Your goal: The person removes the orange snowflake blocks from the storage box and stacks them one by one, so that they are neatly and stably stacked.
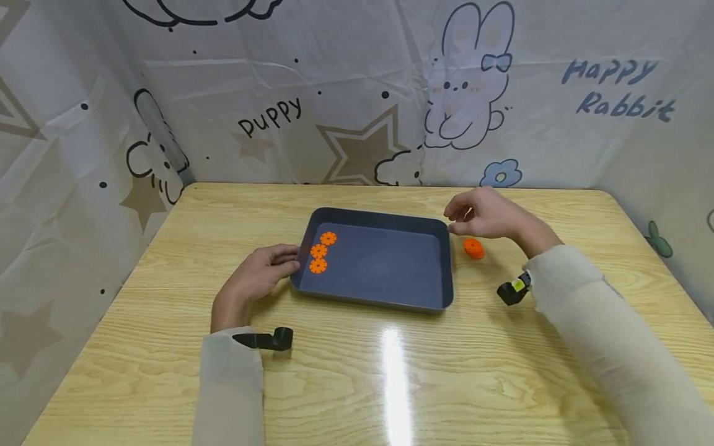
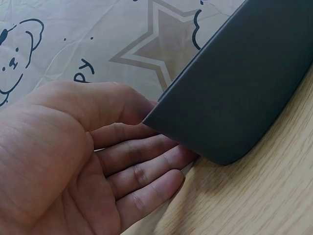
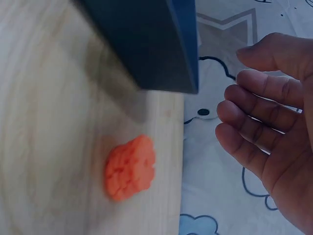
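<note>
A dark grey rectangular tray (image 1: pixel 385 263) lies on the table. Three flat orange notched discs (image 1: pixel 318 251) rest inside it in a row along the left side. My left hand (image 1: pixel 259 275) holds the tray's left wall, thumb over the rim and fingers against the outside, as the left wrist view also shows at the tray wall (image 2: pixel 230 98). Beyond the tray's right back corner, my right hand (image 1: pixel 482 214) hovers with relaxed fingers and an empty palm (image 3: pixel 274 122). Below it on the table stands a small stack of orange notched discs (image 1: pixel 473 248), blurred in the right wrist view.
The light wood table (image 1: pixel 334 378) reaches back to a printed cloth wall (image 1: pixel 357 93), with more cloth on both sides. Small black wrist cameras (image 1: pixel 283 339) stick out from both sleeves.
</note>
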